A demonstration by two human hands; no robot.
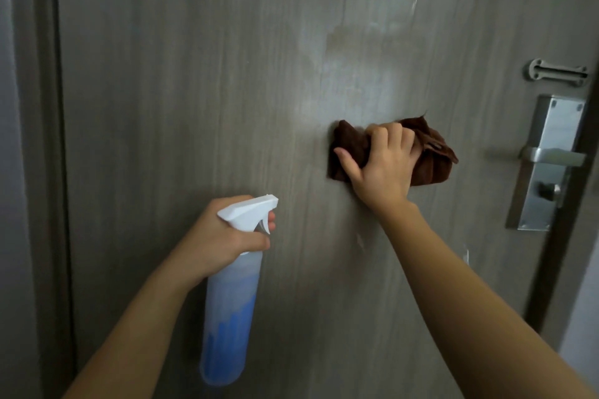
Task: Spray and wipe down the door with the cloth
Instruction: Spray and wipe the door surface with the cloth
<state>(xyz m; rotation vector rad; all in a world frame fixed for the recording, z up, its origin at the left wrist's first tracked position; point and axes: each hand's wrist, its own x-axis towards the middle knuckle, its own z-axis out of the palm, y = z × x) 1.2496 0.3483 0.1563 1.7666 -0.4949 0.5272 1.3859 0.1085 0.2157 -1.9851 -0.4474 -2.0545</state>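
Nearest, the left hand [223,233] grips the spray bottle [231,298], finger at the trigger; no readable label on it. Up and to its right, the right hand [384,162] presses the bunched brown cloth [434,155] against the door [194,91]. Damp streaks above the cloth suggest wiping is underway, with the dry left side and lower panel apparently still to do.

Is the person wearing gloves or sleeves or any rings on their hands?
No. The left hand and right hand are both bare, with no gloves, rings or watch to be seen. Both forearms are bare too; no sleeve shows anywhere in the picture.
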